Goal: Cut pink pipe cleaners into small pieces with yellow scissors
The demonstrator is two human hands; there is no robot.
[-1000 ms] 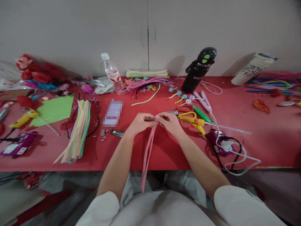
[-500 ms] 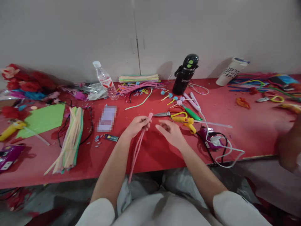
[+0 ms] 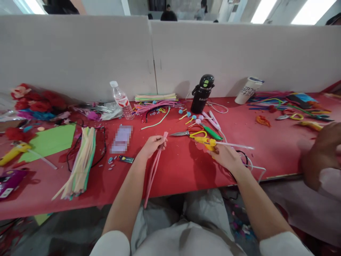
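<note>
My left hand (image 3: 154,145) pinches several pink pipe cleaners (image 3: 152,176) close to their upper ends. Their long tails hang down over the table's front edge. Further right, my right hand (image 3: 226,155) is closed around the handle of a yellow hot glue gun (image 3: 209,143). A clear glue stick (image 3: 237,145) sticks out of its back, and the handle is mostly hidden by my fingers. Just beyond the gun lie scissors with yellow handles (image 3: 198,134) and a green-handled tool (image 3: 213,133).
A bundle of cream and green pipe cleaners (image 3: 81,161) lies left, near a pixelated lilac rectangle (image 3: 122,138). At the back stand a water bottle (image 3: 122,101), a black flask (image 3: 202,94) and a white tumbler (image 3: 248,90). A co-worker's arm (image 3: 321,160) reaches in from the right.
My right hand has moved right, away from the pink pipe cleaners, and taken hold of the glue gun. My left hand still holds the pipe cleaners. The view has tilted up.
</note>
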